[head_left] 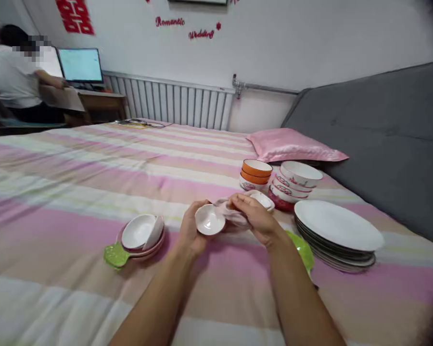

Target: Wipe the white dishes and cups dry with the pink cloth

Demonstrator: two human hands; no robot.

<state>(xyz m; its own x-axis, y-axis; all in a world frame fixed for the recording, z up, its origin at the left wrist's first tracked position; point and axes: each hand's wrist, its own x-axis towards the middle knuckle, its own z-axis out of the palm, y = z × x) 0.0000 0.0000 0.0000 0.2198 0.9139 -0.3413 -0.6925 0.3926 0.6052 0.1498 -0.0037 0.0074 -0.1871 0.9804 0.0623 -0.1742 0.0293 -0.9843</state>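
While the left hand grips a dish, the right hand clutches cloth (wall: "Romantic Wedding").

left hand holds small white dish | right hand presses cloth against it

The small white dish in the left hand looks like glazed ceramic, smooth and glossy. The cloth under the right hand is soft, pale and matt. The stacked plates near the bed's right edge shine like glazed porcelain. The bedsheet is striped woven fabric, matt. The pillow by the headboard looks satin, with a sheen. The green piece beside the left bowls seems glossy ceramic or plastic.
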